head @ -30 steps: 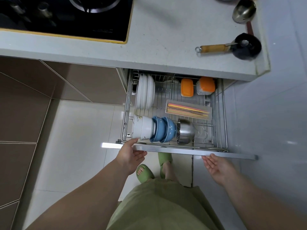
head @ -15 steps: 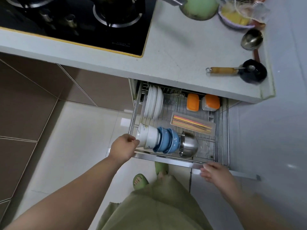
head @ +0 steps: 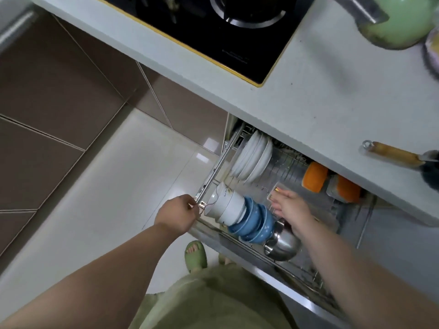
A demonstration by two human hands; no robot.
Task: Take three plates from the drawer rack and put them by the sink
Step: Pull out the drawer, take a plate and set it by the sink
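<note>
Several white plates (head: 253,157) stand on edge at the back left of the pulled-out wire drawer rack (head: 215,172), partly under the counter edge. My left hand (head: 178,213) grips the rack's front left corner rail. My right hand (head: 291,208) reaches into the rack over the bowls, fingers spread and empty, a short way to the right of and in front of the plates. No sink is in view.
White bowls (head: 226,206), blue bowls (head: 255,223) and a steel bowl (head: 282,243) lie in a row at the rack's front. Orange-lidded containers (head: 314,176) sit at the back. Above are the counter (head: 320,96), a black hob (head: 225,29), a green pot (head: 399,20) and a wooden-handled ladle (head: 394,154).
My right hand has left the drawer's front bar and moved into the rack over the bowls. My left hand stays on the rack's left corner. The view has tilted and swung left.
</note>
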